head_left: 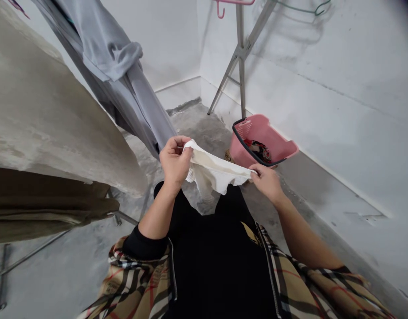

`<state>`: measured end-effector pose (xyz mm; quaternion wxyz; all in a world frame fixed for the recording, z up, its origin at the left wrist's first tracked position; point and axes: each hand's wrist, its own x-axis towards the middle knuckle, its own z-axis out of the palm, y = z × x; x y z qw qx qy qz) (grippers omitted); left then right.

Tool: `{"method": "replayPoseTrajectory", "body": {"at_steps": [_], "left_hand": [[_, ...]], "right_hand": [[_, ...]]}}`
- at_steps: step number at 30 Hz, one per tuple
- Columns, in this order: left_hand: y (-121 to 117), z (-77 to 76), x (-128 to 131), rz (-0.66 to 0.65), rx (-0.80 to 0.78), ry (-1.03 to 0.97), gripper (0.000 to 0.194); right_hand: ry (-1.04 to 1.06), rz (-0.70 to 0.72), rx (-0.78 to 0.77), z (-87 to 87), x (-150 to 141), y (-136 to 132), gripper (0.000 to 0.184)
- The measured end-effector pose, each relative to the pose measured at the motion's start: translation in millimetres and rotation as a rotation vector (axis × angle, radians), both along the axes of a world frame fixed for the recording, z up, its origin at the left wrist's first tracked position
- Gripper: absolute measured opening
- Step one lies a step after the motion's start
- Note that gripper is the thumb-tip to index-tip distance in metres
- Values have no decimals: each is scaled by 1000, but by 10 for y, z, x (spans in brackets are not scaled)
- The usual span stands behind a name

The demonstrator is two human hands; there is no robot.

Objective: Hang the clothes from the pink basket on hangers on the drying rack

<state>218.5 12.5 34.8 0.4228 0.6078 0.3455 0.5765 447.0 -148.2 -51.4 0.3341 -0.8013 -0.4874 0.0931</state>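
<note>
I've got the pink basket (276, 141) in the head view, red-and-black fabric (264, 153) inside. And here, on the near side of the basket, the left hand (175, 163) pinches one end of a white cloth (220, 170), the right hand (267, 181), closer to the basket, pinching the other! Behind the basket, a metal frame (240, 52); left of the basket, grey garments (114, 55) hanging.

Back from the fingers (186, 153), a tan jacket (134, 283) checked black, white and red, edged with a pale zip (172, 268), frames a black top (220, 266) with a yellow mark (250, 232); the trousers (235, 204) are black.
</note>
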Motion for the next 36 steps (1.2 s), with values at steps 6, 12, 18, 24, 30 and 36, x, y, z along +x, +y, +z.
{"method": "replayPoseTrajectory", "body": {"at_steps": [6,12,18,24,30,36], "left_hand": [[75,-19,-121,-8,-51,77,14],[101,-83,-154,-41,-70,44,14],[-88,-91,-30,-224,-82,112,17],[-232,-58,50,-285,-96,124,16],[-220,-44,38,-257,-76,104,14],[-174,-43,41,-218,-82,81,15]], "right_hand": [[550,113,19,178,84,-4,33],[578,154,29,262,11,-29,36],[486,315,57,292,-142,82,42],[380,420,108,310,-536,182,20],[125,582,-32,22,-807,227,38],[-184,668,-398,-170,-917,211,51]]}}
